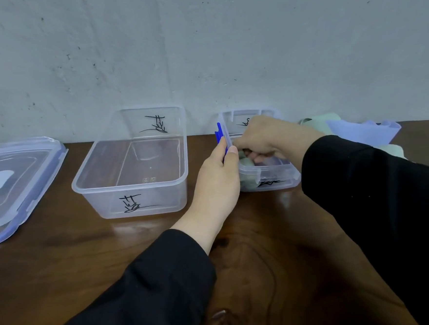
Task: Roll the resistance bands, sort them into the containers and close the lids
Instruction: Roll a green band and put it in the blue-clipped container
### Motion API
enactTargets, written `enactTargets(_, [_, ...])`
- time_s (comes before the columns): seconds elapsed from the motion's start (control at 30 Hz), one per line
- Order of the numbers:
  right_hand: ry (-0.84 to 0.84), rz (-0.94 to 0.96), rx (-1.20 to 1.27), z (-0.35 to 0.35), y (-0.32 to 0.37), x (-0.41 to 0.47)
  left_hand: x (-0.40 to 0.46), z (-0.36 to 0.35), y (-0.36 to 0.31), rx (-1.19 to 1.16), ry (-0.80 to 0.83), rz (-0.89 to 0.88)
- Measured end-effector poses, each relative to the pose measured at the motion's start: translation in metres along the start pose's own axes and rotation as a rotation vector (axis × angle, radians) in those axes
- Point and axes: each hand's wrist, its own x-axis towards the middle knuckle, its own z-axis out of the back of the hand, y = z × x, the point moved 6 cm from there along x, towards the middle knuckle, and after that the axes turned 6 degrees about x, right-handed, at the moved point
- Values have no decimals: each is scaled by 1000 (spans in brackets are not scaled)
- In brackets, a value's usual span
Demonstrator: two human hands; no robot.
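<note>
— Clear plastic small container (265, 176) near the wooden table's (113, 258) far edge: why is the left hand (217, 177) gripping its wall?
— To steady it, I think, while the right hand (262, 138) curls round a pale green rolled band (246, 160) inside.

Two bare hands out front | left hand (216, 181), no rings, short plain nails | right hand (265, 137), bare too | both arms in long, loose black fabric sleeves (151, 288), cuffs ending at the wrists

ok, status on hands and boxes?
Left hand grips small container by its left rim. Right hand inside it, on a rolled band. Large container empty, lid off.
</note>
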Motion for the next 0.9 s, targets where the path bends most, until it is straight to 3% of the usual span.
enactTargets(0.27, [-26,2,165,8,-11,3,-4,-2,-2,-30,-1,-16])
enactTargets(0.43, [-52,29,114,9,-9,0,-5,-2,-5,-1,-4,-71])
enactTargets(0.5, [-157,85,41,20,-6,-1,-7,-2,-8,24,1,-107])
enactTargets(0.6, [-473,238,-47,44,7,-24,-16,2,-21,77,-57,-245])
enactTargets(0.7, [-751,508,144,53,17,-83,-35,15,-47,56,-234,-518])
enactTargets(0.8, [-807,621,301,32,-3,-145,-58,16,-65,133,-342,-750])
enactTargets(0.9, [-750,663,259,8,-40,-178,-75,0,-72,181,-288,-806])
